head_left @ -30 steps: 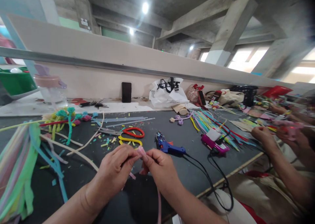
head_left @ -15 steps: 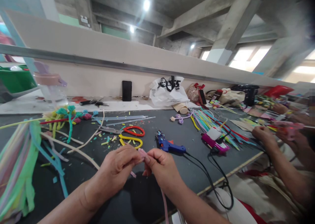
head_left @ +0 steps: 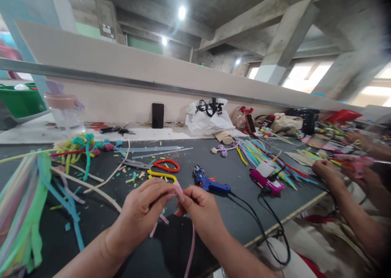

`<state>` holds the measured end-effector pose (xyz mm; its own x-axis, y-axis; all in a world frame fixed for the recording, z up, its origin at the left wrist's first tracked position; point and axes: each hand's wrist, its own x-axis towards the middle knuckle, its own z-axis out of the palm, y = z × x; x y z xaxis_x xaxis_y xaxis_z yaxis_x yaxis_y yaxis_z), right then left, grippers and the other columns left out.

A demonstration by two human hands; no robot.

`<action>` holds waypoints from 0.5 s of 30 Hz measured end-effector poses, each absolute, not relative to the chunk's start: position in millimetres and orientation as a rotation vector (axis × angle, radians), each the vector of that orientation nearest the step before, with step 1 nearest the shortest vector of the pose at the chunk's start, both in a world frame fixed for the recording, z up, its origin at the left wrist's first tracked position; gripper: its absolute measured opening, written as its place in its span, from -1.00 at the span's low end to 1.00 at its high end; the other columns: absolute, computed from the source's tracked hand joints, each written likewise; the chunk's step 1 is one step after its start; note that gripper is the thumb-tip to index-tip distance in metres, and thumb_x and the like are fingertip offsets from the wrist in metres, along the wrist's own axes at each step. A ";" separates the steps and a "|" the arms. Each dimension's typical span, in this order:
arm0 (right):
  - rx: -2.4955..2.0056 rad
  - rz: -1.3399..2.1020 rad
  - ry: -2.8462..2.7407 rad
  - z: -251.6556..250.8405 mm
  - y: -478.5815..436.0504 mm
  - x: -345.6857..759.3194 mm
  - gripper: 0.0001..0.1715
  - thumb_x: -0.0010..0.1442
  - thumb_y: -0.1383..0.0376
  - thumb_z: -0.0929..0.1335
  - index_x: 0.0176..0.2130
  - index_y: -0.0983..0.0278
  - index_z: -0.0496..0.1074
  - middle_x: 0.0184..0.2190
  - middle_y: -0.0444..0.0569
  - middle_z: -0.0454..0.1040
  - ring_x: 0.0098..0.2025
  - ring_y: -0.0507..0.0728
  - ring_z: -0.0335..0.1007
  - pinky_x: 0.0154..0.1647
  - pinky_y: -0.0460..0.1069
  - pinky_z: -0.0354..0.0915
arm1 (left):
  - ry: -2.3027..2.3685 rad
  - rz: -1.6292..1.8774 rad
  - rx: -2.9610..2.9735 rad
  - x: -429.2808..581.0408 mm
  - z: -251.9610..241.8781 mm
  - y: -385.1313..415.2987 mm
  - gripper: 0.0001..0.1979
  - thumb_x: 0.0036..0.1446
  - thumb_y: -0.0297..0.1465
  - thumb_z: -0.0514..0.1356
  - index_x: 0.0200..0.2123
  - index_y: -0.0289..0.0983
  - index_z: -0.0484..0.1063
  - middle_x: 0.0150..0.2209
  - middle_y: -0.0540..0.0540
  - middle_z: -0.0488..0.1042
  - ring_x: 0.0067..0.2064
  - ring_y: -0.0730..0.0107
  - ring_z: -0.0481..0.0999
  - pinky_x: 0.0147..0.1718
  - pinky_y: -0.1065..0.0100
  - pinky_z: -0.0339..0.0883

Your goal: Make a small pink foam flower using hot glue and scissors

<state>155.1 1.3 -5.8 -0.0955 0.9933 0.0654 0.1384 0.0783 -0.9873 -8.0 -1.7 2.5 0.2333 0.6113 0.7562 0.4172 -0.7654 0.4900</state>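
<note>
A pink pipe cleaner is pinched between my two hands over the dark table. My left hand closes its thumb and fingers on the bunched pink part; short pink ends poke out below it. My right hand grips the same part from the other side, and a long tail hangs beneath it. Just beyond my hands lie scissors with one red and one yellow handle. A blue glue gun rests to their right, its black cord running toward the table edge.
Bundles of coloured pipe cleaners lie at left, more at right. A purple device sits near the right edge. Behind stand a phone, a white bag and a clear bottle. A co-worker's hands work at right.
Below my hands, the pink tail has swung left, and a second short pink end now shows under my left hand. Both hands stay pinched together in nearly the same place.
</note>
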 end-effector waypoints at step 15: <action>-1.234 0.380 -1.844 -3.9 -4.9 159.5 -0.75 0.10 0.31 0.29 -0.59 0.27 0.33 -0.66 -0.14 0.37 -0.56 0.00 0.28 -0.52 -0.14 0.14 | 1.140 1.305 2.199 -5.0 9.5 -0.4 -0.91 0.10 -0.45 0.14 -0.44 -0.24 0.42 -0.42 -0.03 0.49 -0.33 0.40 0.48 -0.33 0.41 0.35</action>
